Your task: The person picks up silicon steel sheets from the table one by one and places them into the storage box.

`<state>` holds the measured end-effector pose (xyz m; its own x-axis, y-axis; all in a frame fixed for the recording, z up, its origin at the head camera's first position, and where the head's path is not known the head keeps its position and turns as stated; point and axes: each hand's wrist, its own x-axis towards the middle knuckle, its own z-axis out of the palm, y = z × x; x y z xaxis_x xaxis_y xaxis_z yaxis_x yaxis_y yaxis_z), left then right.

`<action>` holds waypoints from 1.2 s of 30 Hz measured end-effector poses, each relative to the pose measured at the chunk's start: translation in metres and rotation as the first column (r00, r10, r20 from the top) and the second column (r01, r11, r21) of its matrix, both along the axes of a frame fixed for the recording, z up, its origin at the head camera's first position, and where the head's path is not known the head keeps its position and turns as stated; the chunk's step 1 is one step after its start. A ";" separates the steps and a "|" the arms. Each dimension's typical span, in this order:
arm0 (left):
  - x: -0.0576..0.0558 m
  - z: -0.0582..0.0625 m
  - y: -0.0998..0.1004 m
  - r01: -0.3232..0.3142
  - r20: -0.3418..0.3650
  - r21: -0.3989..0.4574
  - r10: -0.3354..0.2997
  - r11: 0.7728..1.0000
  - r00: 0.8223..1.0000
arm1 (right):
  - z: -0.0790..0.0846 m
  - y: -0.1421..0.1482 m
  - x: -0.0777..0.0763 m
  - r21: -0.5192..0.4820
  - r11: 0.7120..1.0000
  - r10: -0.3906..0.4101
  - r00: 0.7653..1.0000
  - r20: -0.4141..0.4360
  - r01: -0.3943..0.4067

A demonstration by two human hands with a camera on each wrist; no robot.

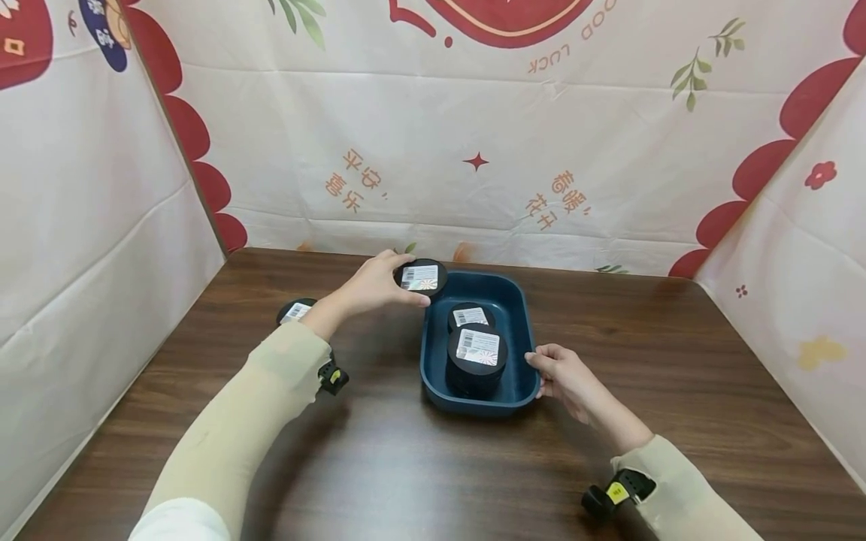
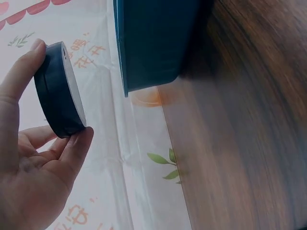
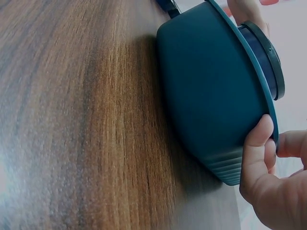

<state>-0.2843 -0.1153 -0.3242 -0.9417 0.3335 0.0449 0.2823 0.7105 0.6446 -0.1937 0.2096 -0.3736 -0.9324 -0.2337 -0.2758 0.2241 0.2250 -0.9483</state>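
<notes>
My left hand (image 1: 373, 287) pinches a flat, round black container (image 1: 421, 278) with a white barcode label, thumb and fingers on its edge. It is held up at the far left corner of a dark blue rectangular bin (image 1: 437, 391). In the left wrist view, the black container (image 2: 58, 91) is seen edge-on, apart from the bin's wall. Inside the bin stands a stack of similar black containers (image 1: 477, 376), with another black container (image 1: 470, 309) behind it. My right hand (image 1: 564, 377) grips the bin's right rim between thumb and fingers, clearly seen in the right wrist view.
One more labelled black container (image 1: 287, 309) lies on the brown wooden table (image 1: 629, 361) at the left, partly hidden by my left forearm. A printed white cloth (image 1: 433, 120) hangs behind the table and along both sides. Each wrist wears a small black strapped device (image 1: 612, 492).
</notes>
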 end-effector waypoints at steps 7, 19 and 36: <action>-0.004 0.001 0.015 0.029 0.011 -0.020 -0.029 0.999 1.000 | -0.001 0.000 0.000 -0.002 1.000 -0.002 1.000 0.006 0.002; -0.008 -0.004 0.034 0.062 0.003 -0.006 -0.062 0.998 0.998 | -0.003 -0.001 -0.001 -0.004 1.000 -0.004 1.000 0.007 0.004; -0.015 -0.011 0.052 0.102 -0.022 -0.084 -0.105 0.991 0.994 | -0.001 0.000 -0.002 0.010 1.000 -0.005 1.000 0.021 0.005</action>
